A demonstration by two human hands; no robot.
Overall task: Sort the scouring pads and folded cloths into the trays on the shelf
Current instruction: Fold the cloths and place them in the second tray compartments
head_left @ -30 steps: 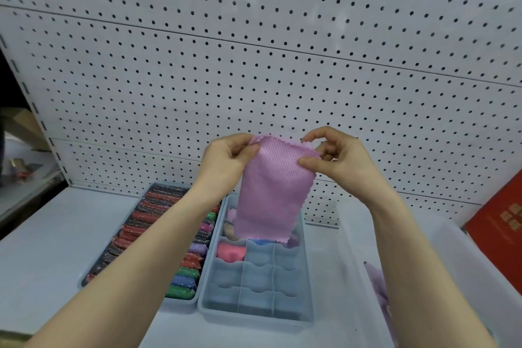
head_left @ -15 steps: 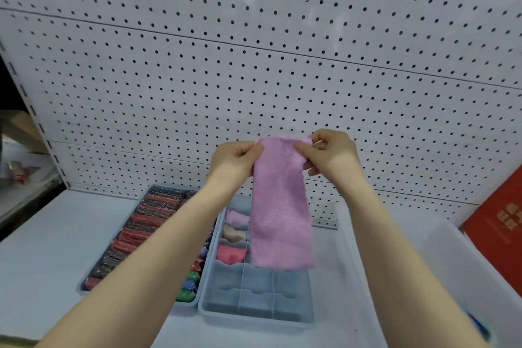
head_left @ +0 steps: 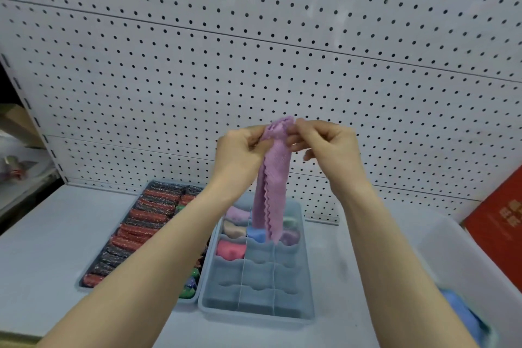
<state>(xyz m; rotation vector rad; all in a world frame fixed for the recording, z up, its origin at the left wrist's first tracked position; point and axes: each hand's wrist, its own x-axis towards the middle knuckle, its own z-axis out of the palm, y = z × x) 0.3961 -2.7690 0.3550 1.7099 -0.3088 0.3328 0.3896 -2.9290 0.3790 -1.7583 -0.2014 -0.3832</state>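
Head view: left hand (head_left: 240,150) and right hand (head_left: 327,147) each have their grip pinched on the top edge of a pink cloth (head_left: 272,178), held above the divided tray (head_left: 254,311) on the shelf (head_left: 42,248). The cloth hangs as a narrow strip, its lower end over the tray's rear compartments. The pads tray (head_left: 113,260) sits just left.

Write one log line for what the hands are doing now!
left hand + right hand: pinching top of purple mesh cloth | cloth: narrow, hanging | below: grey divided plastic tray, front cells empty

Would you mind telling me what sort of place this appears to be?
Probably a shop display shelf: a white pegboard back wall, a tray of scouring pads and a divided tray holding folded cloths, set out like stock.
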